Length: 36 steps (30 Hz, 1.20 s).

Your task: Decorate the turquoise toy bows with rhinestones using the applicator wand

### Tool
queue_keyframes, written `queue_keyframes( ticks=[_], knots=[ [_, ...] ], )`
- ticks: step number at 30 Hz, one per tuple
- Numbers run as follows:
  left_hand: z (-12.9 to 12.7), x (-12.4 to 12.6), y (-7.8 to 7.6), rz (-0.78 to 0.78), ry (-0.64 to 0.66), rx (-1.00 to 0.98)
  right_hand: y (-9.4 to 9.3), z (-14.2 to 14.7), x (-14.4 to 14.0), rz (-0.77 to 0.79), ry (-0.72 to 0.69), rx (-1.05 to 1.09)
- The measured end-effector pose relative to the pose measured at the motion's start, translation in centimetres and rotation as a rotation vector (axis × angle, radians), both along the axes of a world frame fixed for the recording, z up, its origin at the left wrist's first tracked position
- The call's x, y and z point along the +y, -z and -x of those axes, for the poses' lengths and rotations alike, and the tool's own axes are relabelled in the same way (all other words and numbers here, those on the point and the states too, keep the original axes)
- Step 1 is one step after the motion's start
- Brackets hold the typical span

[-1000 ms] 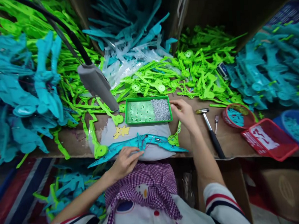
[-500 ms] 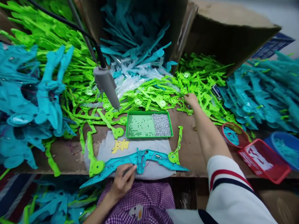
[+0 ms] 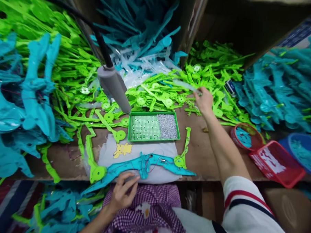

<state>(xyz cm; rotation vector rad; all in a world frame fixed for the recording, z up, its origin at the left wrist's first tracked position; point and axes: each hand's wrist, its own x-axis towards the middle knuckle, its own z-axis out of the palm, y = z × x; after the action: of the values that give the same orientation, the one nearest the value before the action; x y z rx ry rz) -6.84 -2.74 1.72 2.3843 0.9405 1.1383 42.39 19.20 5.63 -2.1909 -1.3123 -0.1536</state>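
Observation:
A long teal plastic bow-shaped part [image 3: 147,165] with thin wires lies across a white cloth [image 3: 157,151] at the bench's near edge. My left hand [image 3: 122,191] presses on its left half with the fingers curled over it. My right hand [image 3: 203,100] is stretched out to the far pile of green plastic parts [image 3: 170,91], fingers pinched on a small green piece there. A green tray [image 3: 153,127] holding small silver screws sits between the two hands. Two green arm pieces [image 3: 183,153] lie at the ends of the teal part.
A grey electric screwdriver [image 3: 114,87] hangs on a black cable above the tray's left corner. Teal parts [image 3: 21,101] are heaped at left and right. Red baskets [image 3: 276,162] and a blue bowl [image 3: 305,154] stand at the right. Cardboard boxes [image 3: 244,20] stand behind.
My right hand left the screw tray and reached out to the green parts pile, closing on a piece. My left hand stayed on the teal part. The hammer is now hidden behind my arm.

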Motion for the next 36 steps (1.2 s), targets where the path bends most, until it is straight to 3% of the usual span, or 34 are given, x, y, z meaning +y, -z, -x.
queue_keyframes(
  ticks=[3, 7, 10, 13, 17, 21, 24, 28, 32, 36],
  knots=[
    [-1.4, 0.2, -1.9, -0.046, -0.015, -0.090, -0.6, 0.3, -4.2, -0.203, 0.003, -0.003],
    [-4.5, 2.1, -5.5, 0.004, -0.091, -0.206, -2.8, 3.2, -12.6, -0.413, 0.000, 0.081],
    [-8.3, 4.8, -8.4, 0.112, 0.001, -0.207, -4.7, 5.8, -19.1, -0.452, 0.055, 0.083],
    [-12.8, 7.1, -9.7, 0.260, 0.185, -0.109, -4.9, 7.9, -23.1, -0.375, 0.100, 0.066],
    [-16.7, 7.5, -8.3, 0.411, 0.319, 0.069, -0.8, 9.7, -24.7, -0.187, 0.094, 0.237],
    [-17.0, 7.1, -7.3, 0.458, 0.378, 0.320, 3.4, 10.1, -24.9, -0.167, 0.036, 0.605],
    [-18.5, 7.8, -8.0, 0.439, 0.318, 0.452, 3.2, 10.2, -24.5, -0.350, 0.168, 0.754],
    [-23.5, 8.7, -7.7, 0.433, 0.256, 0.675, 1.9, 11.4, -23.6, -0.605, 0.222, 0.655],
    [-27.1, 7.9, -5.6, 0.432, 0.220, 0.755, 3.9, 12.8, -24.5, -0.576, 0.176, 0.639],
    [-27.7, 7.5, -3.9, 0.408, 0.215, 0.749, 6.1, 12.4, -26.5, -0.537, 0.191, 0.667]
  ],
)
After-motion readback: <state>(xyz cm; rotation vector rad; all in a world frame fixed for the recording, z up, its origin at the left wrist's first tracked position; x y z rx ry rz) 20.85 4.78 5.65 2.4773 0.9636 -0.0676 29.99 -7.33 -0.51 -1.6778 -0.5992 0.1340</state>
